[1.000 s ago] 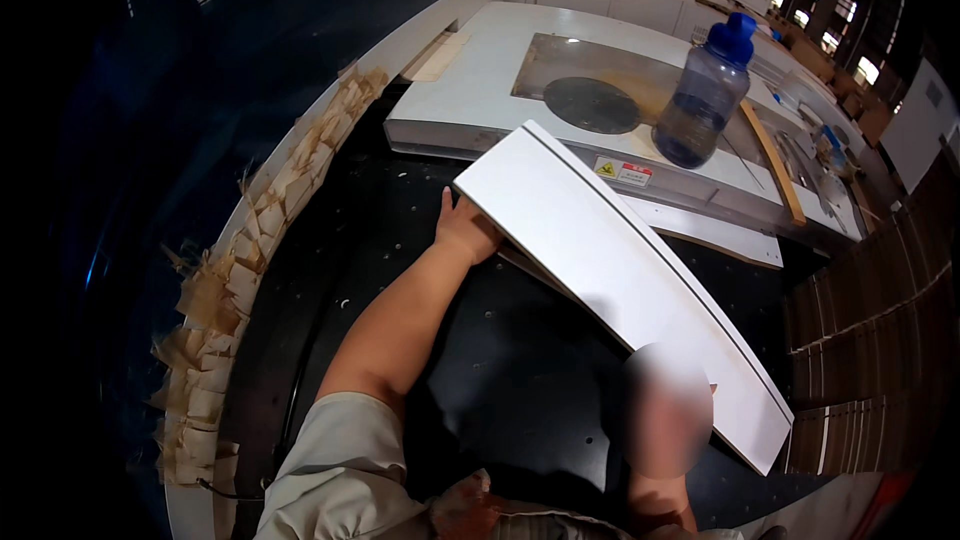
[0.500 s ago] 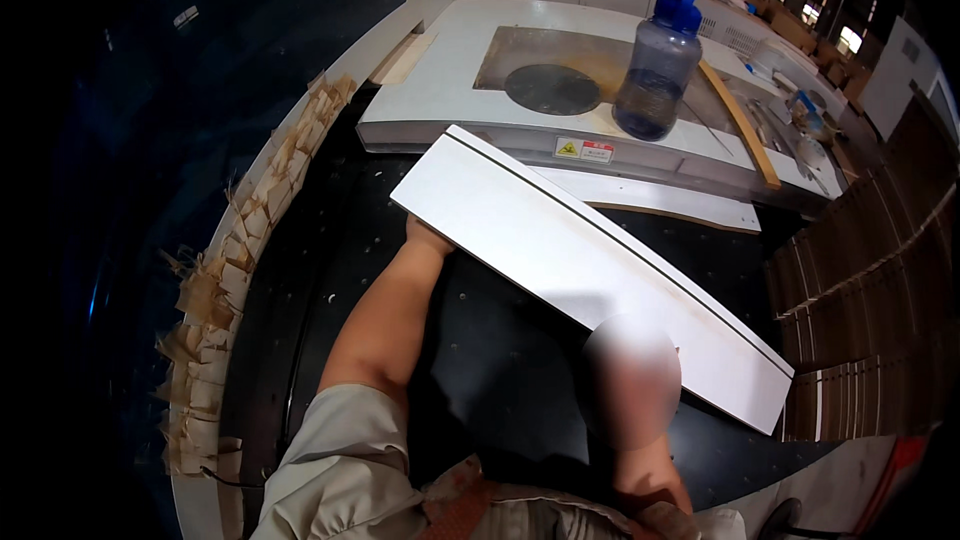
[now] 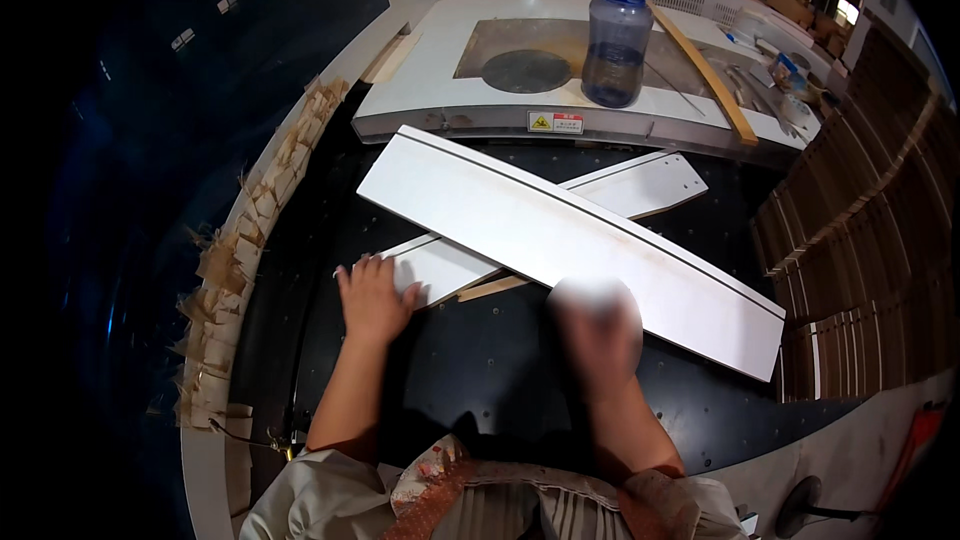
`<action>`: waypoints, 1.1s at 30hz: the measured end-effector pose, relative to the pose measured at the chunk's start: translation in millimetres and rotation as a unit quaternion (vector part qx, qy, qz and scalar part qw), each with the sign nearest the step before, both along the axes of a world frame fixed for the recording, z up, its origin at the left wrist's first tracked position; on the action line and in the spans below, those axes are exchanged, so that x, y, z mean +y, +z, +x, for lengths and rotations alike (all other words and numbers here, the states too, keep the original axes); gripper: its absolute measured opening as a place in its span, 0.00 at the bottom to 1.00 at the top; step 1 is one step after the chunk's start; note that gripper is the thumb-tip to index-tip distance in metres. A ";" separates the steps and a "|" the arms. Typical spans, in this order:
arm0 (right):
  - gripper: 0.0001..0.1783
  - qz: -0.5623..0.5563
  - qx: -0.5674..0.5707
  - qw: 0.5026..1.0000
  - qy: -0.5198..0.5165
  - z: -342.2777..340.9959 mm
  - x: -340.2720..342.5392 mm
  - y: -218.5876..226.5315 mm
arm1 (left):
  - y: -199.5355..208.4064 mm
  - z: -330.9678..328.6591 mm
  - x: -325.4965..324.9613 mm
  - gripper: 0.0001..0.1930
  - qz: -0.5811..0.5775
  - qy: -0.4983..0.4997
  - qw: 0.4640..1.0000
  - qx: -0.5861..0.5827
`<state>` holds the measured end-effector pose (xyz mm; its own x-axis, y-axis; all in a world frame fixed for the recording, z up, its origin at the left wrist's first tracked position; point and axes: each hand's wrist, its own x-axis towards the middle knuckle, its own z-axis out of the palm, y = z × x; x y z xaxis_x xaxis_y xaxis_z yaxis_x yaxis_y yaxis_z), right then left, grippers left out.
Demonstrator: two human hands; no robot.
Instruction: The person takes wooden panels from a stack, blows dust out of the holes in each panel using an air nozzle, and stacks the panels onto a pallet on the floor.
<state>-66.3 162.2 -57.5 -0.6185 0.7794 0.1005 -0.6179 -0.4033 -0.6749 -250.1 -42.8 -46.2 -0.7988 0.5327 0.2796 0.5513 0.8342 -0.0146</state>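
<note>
A long white panel (image 3: 560,230) with a dark groove along its far edge slants from upper left to lower right. Beneath it, crossing it the other way, lies a second white panel (image 3: 645,185) with small holes at its far right end. My left hand (image 3: 375,302) rests on the near left end of this lower panel, its fingers spread. At the near edge of the upper panel is my right hand (image 3: 600,340); a blur hides its fingers, so its hold cannot be made out. A narrow wooden strip (image 3: 492,288) shows under the crossing.
Behind the black worktable (image 3: 480,370) stands a white machine cover (image 3: 430,60) bearing a blue-capped water bottle (image 3: 615,50) and a wooden strip (image 3: 705,75). Stacked brown boards (image 3: 860,210) border the right side. Torn tape (image 3: 225,265) lines the left edge.
My left hand has come out from beneath the upper panel and moved nearer, onto the lower panel. The lower panel now lies crosswise under the upper one. My right hand remains near the upper panel.
</note>
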 end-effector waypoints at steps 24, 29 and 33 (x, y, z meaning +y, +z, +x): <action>0.33 -0.159 0.091 0.936 0.301 -7.0 -12.0 -32.4 | -24.3 77.2 25.4 0.33 0.069 -0.096 0.974 -0.194; 0.28 -0.251 -0.024 0.920 0.301 -40.3 -8.9 -28.5 | -30.8 78.3 16.7 0.35 0.058 -0.098 0.973 -0.200; 0.23 -0.256 -0.060 0.937 0.230 -96.8 -4.0 -18.9 | -36.5 76.6 11.7 0.35 0.085 -0.107 0.976 -0.172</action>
